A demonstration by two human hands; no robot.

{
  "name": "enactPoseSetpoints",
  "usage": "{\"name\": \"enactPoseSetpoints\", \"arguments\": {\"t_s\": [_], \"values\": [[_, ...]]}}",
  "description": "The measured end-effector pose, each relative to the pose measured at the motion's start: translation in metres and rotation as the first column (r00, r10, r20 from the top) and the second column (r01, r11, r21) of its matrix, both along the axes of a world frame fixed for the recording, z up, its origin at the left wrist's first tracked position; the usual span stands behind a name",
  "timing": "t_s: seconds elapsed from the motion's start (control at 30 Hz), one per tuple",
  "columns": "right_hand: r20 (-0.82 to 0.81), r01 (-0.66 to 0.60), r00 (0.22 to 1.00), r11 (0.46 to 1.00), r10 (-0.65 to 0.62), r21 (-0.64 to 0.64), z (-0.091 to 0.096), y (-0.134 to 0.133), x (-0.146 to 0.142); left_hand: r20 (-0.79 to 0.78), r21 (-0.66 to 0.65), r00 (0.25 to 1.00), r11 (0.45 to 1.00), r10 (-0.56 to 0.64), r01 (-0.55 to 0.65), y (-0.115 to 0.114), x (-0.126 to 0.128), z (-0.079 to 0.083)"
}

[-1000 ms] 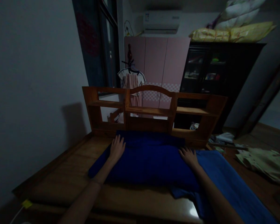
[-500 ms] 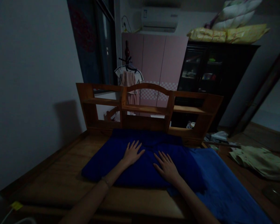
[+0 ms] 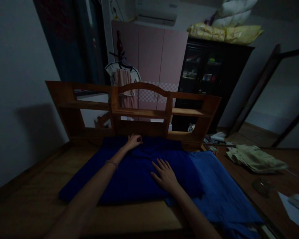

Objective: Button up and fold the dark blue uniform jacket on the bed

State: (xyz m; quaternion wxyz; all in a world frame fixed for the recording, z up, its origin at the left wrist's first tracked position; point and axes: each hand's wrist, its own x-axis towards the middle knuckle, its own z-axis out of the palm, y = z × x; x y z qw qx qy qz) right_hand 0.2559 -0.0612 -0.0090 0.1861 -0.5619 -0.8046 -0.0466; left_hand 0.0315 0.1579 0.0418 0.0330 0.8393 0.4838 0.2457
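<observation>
A dark blue garment (image 3: 129, 182), its kind unclear, lies spread on the wooden bed board (image 3: 134, 215), with soft wrinkles near its middle. At its far part my left hand (image 3: 134, 141) is closed, fingers curled in a pinch on the fabric; the fingertips are partly hidden. My right hand (image 3: 165, 176) lies flat on the near right part of the garment, fingers spread. A lighter blue cloth (image 3: 219, 186) sits under and beside the garment's right side.
A wooden headboard with shelves (image 3: 142, 113) rises behind the garment. To the right, a brown surface (image 3: 241, 179) carries a folded pale green cloth (image 3: 254, 159), a glass ashtray-like dish (image 3: 262, 186) and a white sheet (image 3: 292, 209). A white wall (image 3: 17, 139) stands at left.
My left hand has moved away from me to the garment's far part, and its spread fingers have curled closed. My right hand stays flat on the fabric. The view has turned right.
</observation>
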Motion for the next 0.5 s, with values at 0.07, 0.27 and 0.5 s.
{"name": "enactPoseSetpoints", "arguments": {"t_s": [0.07, 0.27, 0.5], "values": [[-0.010, 0.003, 1.000, 1.000, -0.003, -0.007, 0.000, 0.000, 0.001, 0.002, -0.011, 1.000, 1.000, 0.003, -0.003, 0.008, 0.000, 0.004], [-0.021, 0.003, 1.000, 1.000, -0.003, -0.005, 0.002, 0.001, 0.002, -0.047, -0.093, 0.997, 0.994, -0.055, 0.050, 0.015, 0.006, 0.009], [-0.039, 0.002, 0.999, 1.000, -0.002, 0.008, 0.002, 0.000, 0.002, 0.002, 0.082, 0.998, 0.995, 0.058, -0.058, 0.004, 0.019, 0.013]]}}
